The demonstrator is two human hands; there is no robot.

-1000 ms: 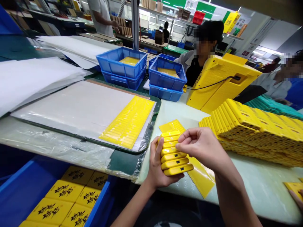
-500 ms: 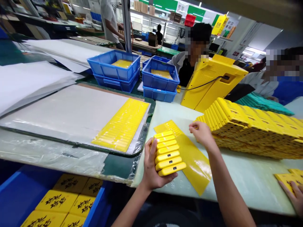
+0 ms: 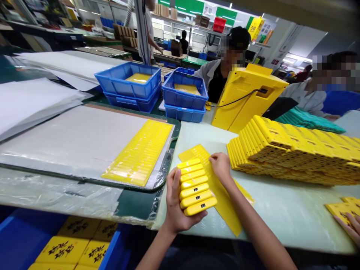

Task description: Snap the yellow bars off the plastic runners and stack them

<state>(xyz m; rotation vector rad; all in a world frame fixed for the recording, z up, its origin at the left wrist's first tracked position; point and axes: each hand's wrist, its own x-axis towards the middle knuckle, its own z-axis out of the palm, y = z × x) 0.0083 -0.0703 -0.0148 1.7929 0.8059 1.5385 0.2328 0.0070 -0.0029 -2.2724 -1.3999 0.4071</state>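
Observation:
My left hand (image 3: 174,210) is wrapped round a stack of several slim yellow cases (image 3: 194,192), tilted over the near edge of the table. The lower cases show small dark port openings on their ends; the upper ones have plain ends. My right hand (image 3: 221,167) is pinched closed at the upper part of a glossy yellow sticker sheet (image 3: 225,212), just right of the stack. What lies between its fingertips is too small to make out. The sheet lies on the pale tabletop, partly covered by the stack and my right forearm.
Rows of yellow cases (image 3: 292,150) are piled at the right. Another yellow sheet (image 3: 139,153) lies on a grey board. Blue bins (image 3: 184,95) and a big yellow box (image 3: 247,97) stand behind. A blue crate (image 3: 17,232) sits lower left. A neighbour's hand (image 3: 350,227) is far right.
My right hand has moved left and down, from beside the piled cases to over the sticker sheet. The left hand keeps its hold on the stack. The view has shifted slightly.

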